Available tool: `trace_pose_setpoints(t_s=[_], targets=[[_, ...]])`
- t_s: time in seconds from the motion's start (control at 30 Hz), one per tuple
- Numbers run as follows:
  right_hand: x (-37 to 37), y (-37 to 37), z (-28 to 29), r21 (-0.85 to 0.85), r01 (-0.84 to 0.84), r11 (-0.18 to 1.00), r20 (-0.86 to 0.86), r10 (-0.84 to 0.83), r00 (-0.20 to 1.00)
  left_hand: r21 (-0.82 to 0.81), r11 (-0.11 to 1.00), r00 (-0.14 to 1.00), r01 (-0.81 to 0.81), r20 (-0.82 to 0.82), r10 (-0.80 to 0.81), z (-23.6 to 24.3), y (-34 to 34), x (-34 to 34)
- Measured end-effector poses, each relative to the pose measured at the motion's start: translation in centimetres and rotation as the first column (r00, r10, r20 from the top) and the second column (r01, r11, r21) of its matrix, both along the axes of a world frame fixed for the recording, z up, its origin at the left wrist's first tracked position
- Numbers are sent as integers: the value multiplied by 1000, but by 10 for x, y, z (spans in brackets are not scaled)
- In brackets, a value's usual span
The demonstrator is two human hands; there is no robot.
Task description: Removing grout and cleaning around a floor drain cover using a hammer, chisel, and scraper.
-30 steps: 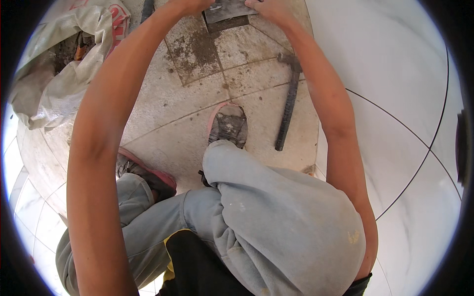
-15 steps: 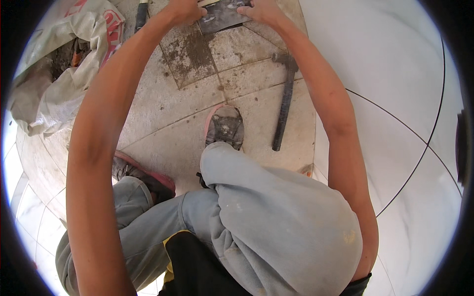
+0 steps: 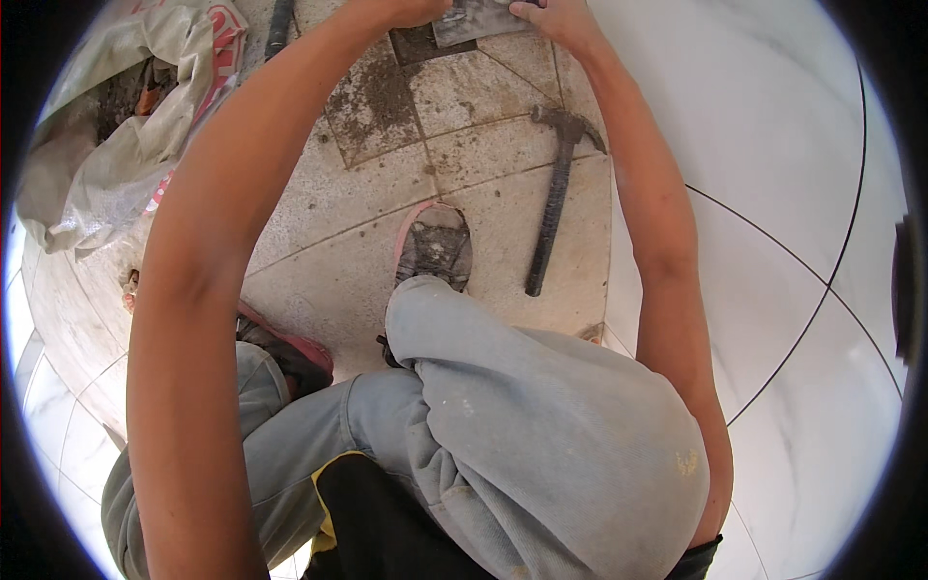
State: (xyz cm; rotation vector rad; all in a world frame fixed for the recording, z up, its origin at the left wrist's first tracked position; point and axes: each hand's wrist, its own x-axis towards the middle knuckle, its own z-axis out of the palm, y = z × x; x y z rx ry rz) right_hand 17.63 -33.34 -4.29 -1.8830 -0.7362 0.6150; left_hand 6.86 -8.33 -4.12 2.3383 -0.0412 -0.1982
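Near the top edge, my left hand [image 3: 416,12] and my right hand [image 3: 553,21] grip opposite sides of a grey, smeared flat piece [image 3: 476,27], probably tile, over a dark rectangular patch [image 3: 416,46] in the floor. My left fingertips are partly cropped by the frame; my right thumb presses on the piece. A claw hammer [image 3: 553,208] lies beside my right forearm, handle toward me. A dark-handled tool [image 3: 279,27] lies beyond my left forearm, partly out of view.
An open white woven sack [image 3: 87,174] with rubble stands at upper left. Dirty beige tiles [image 3: 319,242] lie around my shoes [image 3: 433,246]. A white marble-patterned wall or surface [image 3: 773,213] with dark joints borders the right side.
My hands and the grey piece dipped slightly toward me, then moved rightward and back up. More of the hammer's head shows from beside my right arm. The dark patch is more exposed again.
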Motion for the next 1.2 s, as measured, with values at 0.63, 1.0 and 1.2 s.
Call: trace_pose_setpoints(t_s=[0.63,1.0,1.2], targets=[[-29,26,1,-497,74,865,171,14,985,-260,931,934,256,316,-169,-21,24,-17],[-77,4,53,-351,-42,935,148,100,984,295,916,961,271,-38,-272,61,1,-31],[-107,8,55,-495,59,867,385,158,909,61,974,968,216,116,-222,100,15,-25]])
